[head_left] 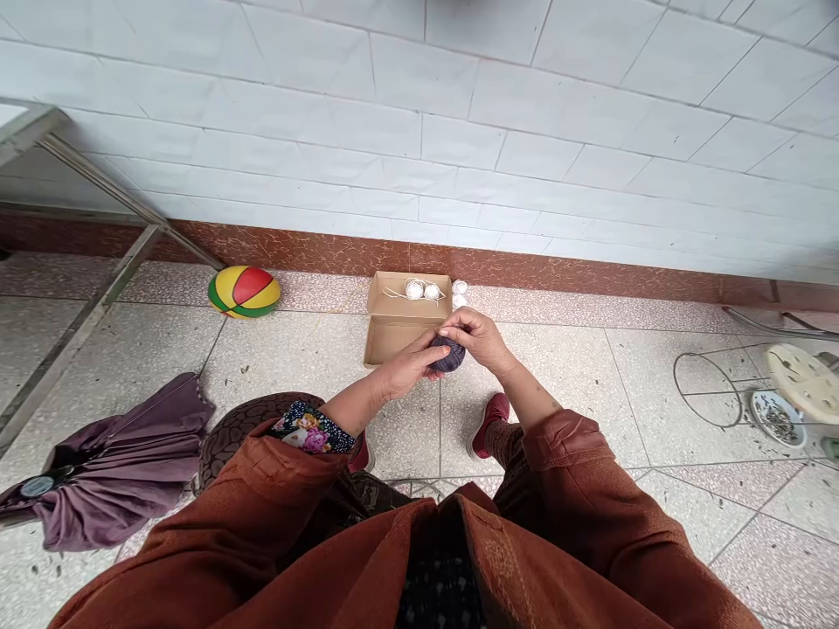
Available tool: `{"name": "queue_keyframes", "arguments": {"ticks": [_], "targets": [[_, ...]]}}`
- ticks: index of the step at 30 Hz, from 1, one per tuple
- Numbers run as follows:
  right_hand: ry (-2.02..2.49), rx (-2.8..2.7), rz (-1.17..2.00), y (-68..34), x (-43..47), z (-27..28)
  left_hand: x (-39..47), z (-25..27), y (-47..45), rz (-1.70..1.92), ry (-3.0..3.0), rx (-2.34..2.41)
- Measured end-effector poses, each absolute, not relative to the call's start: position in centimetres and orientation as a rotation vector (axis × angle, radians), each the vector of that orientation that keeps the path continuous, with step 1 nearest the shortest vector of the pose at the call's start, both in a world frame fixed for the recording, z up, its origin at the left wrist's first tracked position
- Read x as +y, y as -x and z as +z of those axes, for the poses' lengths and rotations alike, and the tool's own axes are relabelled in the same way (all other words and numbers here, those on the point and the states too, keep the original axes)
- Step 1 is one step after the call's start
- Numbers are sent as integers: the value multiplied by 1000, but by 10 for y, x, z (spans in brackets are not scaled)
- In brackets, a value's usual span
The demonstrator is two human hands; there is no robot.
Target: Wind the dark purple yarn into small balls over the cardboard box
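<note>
A dark purple-grey ball of yarn is held up in front of me. My left hand wraps it from the left, with the thumb across its face. My right hand is closed at its top right, thumb and forefinger pinched together against the yarn. Just beyond my hands, an open cardboard box rests on the floor. White yarn balls with loose strands lie at the box's far part. More white balls sit just right of it.
A coloured ball lies by the wall, near a metal frame. At left is a folded purple umbrella. On the right stand a stool and a white dish holding small dark bits. My red shoe is below my hands.
</note>
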State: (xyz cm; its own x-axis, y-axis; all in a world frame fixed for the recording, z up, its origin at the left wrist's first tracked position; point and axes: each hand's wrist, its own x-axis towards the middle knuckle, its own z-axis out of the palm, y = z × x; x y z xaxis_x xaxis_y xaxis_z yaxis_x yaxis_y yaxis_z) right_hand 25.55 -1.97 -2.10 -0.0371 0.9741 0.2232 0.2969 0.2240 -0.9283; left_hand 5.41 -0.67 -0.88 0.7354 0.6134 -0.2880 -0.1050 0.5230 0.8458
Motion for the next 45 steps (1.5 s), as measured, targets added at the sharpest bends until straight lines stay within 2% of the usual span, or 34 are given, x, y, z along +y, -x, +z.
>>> {"name": "queue_keyframes", "arguments": {"ticks": [7, 14, 18, 22, 29, 35, 41, 45], "targets": [[1472, -1515, 837, -260, -20, -34, 5, 2, -48, 592, -666, 532], [1301, -1747, 863, -254, -38, -19, 20, -13, -49, 738, -826, 747], [1230, -1792, 909, -255, -40, -10, 19, -18, -44, 634, -1140, 896], [1203, -1754, 853, -257, -32, -7, 13, -14, -38, 408, -1286, 698], [1324, -1568, 957, -250, -25, -16, 6, 0, -35, 400, -886, 422], [1417, -1572, 888, -253, -31, -23, 14, 7, -37, 633, -678, 533], [1302, -1678, 924, -258, -41, -12, 19, 1, -40, 712, -960, 753], [1226, -1724, 893, -261, -43, 1, 20, -6, -36, 615, -1283, 857]]}}
